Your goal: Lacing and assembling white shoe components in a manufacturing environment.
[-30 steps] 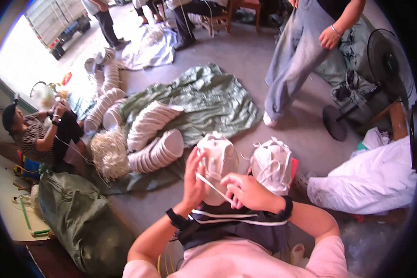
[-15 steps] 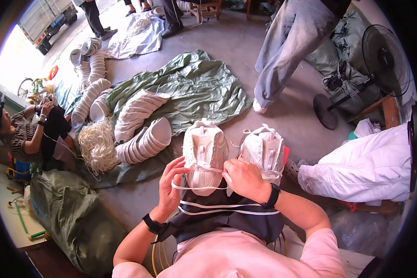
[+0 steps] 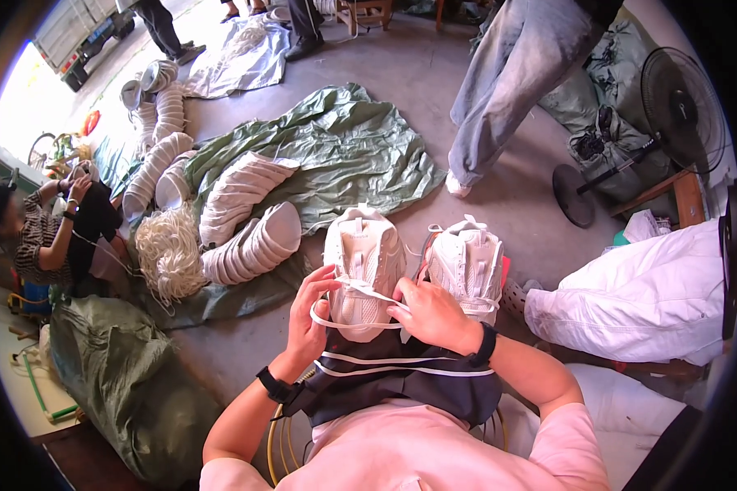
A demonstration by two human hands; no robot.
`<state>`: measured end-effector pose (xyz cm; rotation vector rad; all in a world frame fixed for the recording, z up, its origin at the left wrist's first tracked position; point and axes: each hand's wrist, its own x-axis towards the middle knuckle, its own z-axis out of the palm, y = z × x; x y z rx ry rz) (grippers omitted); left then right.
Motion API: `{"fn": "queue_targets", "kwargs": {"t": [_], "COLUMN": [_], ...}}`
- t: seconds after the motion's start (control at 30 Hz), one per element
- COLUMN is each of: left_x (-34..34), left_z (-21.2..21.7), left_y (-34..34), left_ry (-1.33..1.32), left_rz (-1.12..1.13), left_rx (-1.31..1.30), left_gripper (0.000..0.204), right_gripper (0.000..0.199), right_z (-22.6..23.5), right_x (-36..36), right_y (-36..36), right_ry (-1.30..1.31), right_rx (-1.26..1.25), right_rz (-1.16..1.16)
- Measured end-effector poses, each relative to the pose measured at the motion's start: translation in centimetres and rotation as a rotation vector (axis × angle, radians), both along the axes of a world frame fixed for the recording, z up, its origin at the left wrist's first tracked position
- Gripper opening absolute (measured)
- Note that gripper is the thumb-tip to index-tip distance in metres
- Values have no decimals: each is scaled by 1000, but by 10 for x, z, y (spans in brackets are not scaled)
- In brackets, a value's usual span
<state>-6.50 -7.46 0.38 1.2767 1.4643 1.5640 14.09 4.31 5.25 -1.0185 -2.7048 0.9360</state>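
Observation:
Two off-white sneakers stand side by side before me, the left sneaker (image 3: 360, 241) and the right sneaker (image 3: 467, 260). A flat white shoelace (image 3: 367, 288) crosses the left sneaker, and a loop of it hangs over the near end. On that sneaker's left side, my left hand (image 3: 306, 315) has its fingertips on the lace, with the loop running past its thumb. My right hand (image 3: 440, 317) pinches the lace between thumb and fingers, between the two sneakers. Beneath them, dark cloth (image 3: 401, 385) with two white stripes covers my lap.
Stacked pale shoe uppers (image 3: 254, 244) and a bundle of white laces (image 3: 170, 254) lie by a green sheet (image 3: 344, 139). A seated person (image 3: 45, 229) works at left; another person's jeans (image 3: 508, 90) stand ahead. A black fan (image 3: 680, 110) and white sack (image 3: 630, 295) are at right.
The lace loop has risen closer to the sneaker's near end. My right fingers have stretched out further left along the lace, and my left hand has shifted slightly up and right.

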Motion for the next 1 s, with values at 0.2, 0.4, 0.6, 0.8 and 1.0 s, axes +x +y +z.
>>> {"fn": "queue_targets", "kwargs": {"t": [0.2,0.4,0.6,0.8,1.0], "left_x": [-3,2,10,6,3], "left_z": [-4,-8,-2,-6,1], "left_y": [-2,-4,-5,-7,-10], "left_ry": [116,254,470,449,475], "left_rz": [-4,26,45,50,19], "left_rx": [-52,-14,-72,-81,-85], "left_gripper": [63,51,40,44,47], "right_gripper": [27,21,8,13,41], "right_z": [25,18,25,34,13], "right_x": [-22,-45,-54,-54,-44], "right_y": [7,12,15,21,26], "right_ry": [19,141,250,165,35], "right_rx": [-219,-238,293,449,40], "right_rz": [-17,-49,240,333,150]}}
